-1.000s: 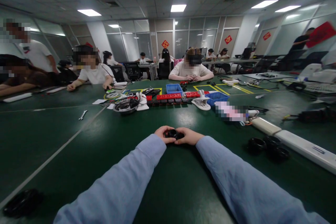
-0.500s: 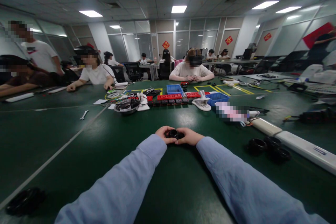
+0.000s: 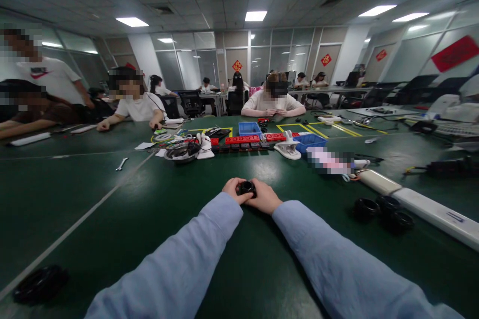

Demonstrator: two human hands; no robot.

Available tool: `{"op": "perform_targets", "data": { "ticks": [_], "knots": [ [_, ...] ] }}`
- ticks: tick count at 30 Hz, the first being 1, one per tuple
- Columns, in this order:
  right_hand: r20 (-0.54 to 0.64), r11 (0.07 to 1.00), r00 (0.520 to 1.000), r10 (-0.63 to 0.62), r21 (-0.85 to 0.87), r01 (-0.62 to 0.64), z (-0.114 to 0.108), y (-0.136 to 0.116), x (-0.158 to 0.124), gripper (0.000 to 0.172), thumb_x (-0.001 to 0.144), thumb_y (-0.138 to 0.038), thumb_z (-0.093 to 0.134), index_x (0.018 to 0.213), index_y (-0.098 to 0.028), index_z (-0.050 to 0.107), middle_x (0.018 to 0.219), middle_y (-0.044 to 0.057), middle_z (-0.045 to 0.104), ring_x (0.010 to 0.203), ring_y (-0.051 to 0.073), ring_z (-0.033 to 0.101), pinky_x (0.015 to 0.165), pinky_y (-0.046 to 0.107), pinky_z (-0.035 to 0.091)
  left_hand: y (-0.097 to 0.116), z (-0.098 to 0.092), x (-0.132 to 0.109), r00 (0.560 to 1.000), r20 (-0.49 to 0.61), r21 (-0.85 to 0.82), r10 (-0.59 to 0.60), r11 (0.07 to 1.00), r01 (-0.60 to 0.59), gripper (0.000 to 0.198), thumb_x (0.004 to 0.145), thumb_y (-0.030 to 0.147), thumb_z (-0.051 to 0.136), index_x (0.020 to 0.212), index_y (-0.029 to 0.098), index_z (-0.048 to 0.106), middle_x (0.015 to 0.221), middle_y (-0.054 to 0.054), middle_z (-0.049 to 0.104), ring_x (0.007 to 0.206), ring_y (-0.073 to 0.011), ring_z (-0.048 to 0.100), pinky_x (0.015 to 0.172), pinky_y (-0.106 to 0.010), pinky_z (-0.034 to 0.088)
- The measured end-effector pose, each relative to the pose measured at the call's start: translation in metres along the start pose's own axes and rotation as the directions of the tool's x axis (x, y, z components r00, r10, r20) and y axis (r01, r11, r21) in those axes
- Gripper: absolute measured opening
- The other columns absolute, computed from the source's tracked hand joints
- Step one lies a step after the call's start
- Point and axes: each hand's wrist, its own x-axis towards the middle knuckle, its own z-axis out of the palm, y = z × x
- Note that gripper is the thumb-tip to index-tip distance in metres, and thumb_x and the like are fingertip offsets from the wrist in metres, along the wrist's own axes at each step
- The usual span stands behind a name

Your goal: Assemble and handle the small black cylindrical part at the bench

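Note:
A small glossy black ring-shaped part (image 3: pixel 247 188) with a round opening on top is held between my two hands, low over the green table (image 3: pixel 179 254). My left hand (image 3: pixel 234 190) grips its left side, fingers curled around it. On the other side my right hand (image 3: pixel 265 196) is closed against it, and the thumbs come together at the near side. Several similar black ring-shaped parts (image 3: pixel 365 207) rest on the right, and more black ring-shaped pieces (image 3: pixel 40 284) lie at the lower left.
Across the middle run red and black power strips (image 3: pixel 243 138), blue trays (image 3: pixel 311 141), a white clamp (image 3: pixel 288 147) and a bowl of cables (image 3: pixel 182 152). A wrench (image 3: pixel 121 164) lies left. A long white case (image 3: pixel 437 207) stretches along the right. Co-workers sit opposite and left.
My right hand has turned and come further round the black part, its wrist drawn nearer to me. My left hand has shifted slightly. The part stays in about the same place.

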Motion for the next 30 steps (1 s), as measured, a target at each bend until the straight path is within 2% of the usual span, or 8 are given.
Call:
{"op": "perform_targets", "data": {
  "ticks": [2, 4, 7, 10, 20, 25, 27, 30],
  "knots": [
    [0.088, 0.978, 0.988, -0.124, 0.178, 0.107, -0.004, 0.009, 0.003, 0.053, 0.056, -0.037, 0.062, 0.102, -0.017, 0.046, 0.095, 0.006, 0.055, 0.086, 0.018, 0.051, 0.071, 0.028, 0.037, -0.004, -0.004, 0.001, 0.996, 0.082, -0.055, 0.032, 0.998, -0.028, 0.044, 0.051, 0.029, 0.067, 0.090, 0.014, 0.055, 0.079, -0.003, 0.051, 0.065, -0.0111, 0.046, 0.059, -0.024, 0.041],
    [0.202, 0.925, 0.954, -0.222, 0.354, 0.140, -0.009, 0.017, 0.006, 0.051, 0.056, -0.032, 0.063, 0.102, -0.016, 0.048, 0.095, 0.004, 0.056, 0.086, 0.017, 0.051, 0.074, 0.028, 0.038, -0.006, -0.007, 0.002, 0.987, 0.153, -0.121, 0.039, 0.992, -0.021, 0.046, 0.050, 0.029, 0.067, 0.091, 0.013, 0.055, 0.078, -0.003, 0.051, 0.063, -0.0100, 0.045, 0.057, -0.023, 0.040],
    [0.332, 0.851, 0.899, -0.286, 0.520, 0.078, -0.012, 0.024, 0.010, 0.045, 0.058, -0.027, 0.062, 0.100, -0.014, 0.050, 0.092, 0.003, 0.057, 0.082, 0.015, 0.052, 0.073, 0.027, 0.040, -0.006, -0.009, 0.002, 0.977, 0.211, -0.202, 0.023, 0.979, 0.021, 0.048, 0.048, 0.027, 0.069, 0.091, 0.011, 0.055, 0.073, -0.002, 0.052, 0.061, -0.0092, 0.045, 0.056, -0.022, 0.038],
    [0.364, 0.822, 0.886, -0.288, 0.569, 0.033, -0.013, 0.027, 0.012, 0.046, 0.058, -0.025, 0.062, 0.101, -0.013, 0.050, 0.091, 0.003, 0.058, 0.081, 0.014, 0.052, 0.072, 0.027, 0.040, -0.005, -0.009, 0.003, 0.972, 0.236, -0.246, 0.006, 0.968, 0.053, 0.048, 0.047, 0.026, 0.070, 0.090, 0.011, 0.055, 0.072, -0.002, 0.052, 0.060, -0.0086, 0.044, 0.056, -0.022, 0.037],
    [0.368, 0.827, 0.883, -0.290, 0.561, 0.037, -0.016, 0.024, 0.011, 0.040, 0.060, -0.025, 0.060, 0.098, -0.013, 0.052, 0.085, 0.002, 0.058, 0.076, 0.013, 0.052, 0.068, 0.026, 0.040, -0.002, -0.009, 0.003, 0.968, 0.247, -0.271, -0.040, 0.957, 0.109, 0.049, 0.045, 0.025, 0.070, 0.089, 0.010, 0.055, 0.071, -0.002, 0.053, 0.057, -0.0076, 0.043, 0.053, -0.021, 0.036],
    [0.347, 0.875, 0.914, -0.211, 0.483, 0.019, -0.014, 0.024, 0.011, 0.037, 0.058, -0.027, 0.061, 0.091, -0.012, 0.052, 0.075, 0.000, 0.056, 0.066, 0.011, 0.049, 0.059, 0.023, 0.038, 0.003, -0.012, 0.001, 0.970, 0.238, -0.193, -0.054, 0.976, 0.101, 0.049, 0.046, 0.026, 0.070, 0.089, 0.010, 0.055, 0.072, -0.002, 0.053, 0.058, -0.0084, 0.044, 0.053, -0.021, 0.037],
    [0.296, 0.910, 0.940, -0.171, 0.413, 0.035, -0.011, 0.023, 0.011, 0.035, 0.056, -0.029, 0.063, 0.085, -0.013, 0.052, 0.070, -0.001, 0.053, 0.063, 0.010, 0.048, 0.055, 0.021, 0.036, 0.006, -0.011, 0.000, 0.977, 0.201, -0.124, -0.073, 0.987, 0.099, 0.047, 0.046, 0.028, 0.069, 0.088, 0.011, 0.055, 0.073, -0.002, 0.052, 0.060, -0.0097, 0.046, 0.055, -0.022, 0.038],
    [0.162, 0.973, 0.984, -0.077, 0.227, 0.039, -0.004, 0.018, 0.009, 0.035, 0.054, -0.035, 0.063, 0.078, -0.014, 0.049, 0.067, -0.001, 0.052, 0.061, 0.010, 0.046, 0.052, 0.020, 0.033, 0.012, -0.005, -0.003, 0.991, 0.048, 0.009, -0.125, 0.992, 0.125, 0.043, 0.047, 0.031, 0.068, 0.084, 0.013, 0.056, 0.077, -0.003, 0.052, 0.066, -0.0123, 0.048, 0.060, -0.025, 0.041]
  ]
}}
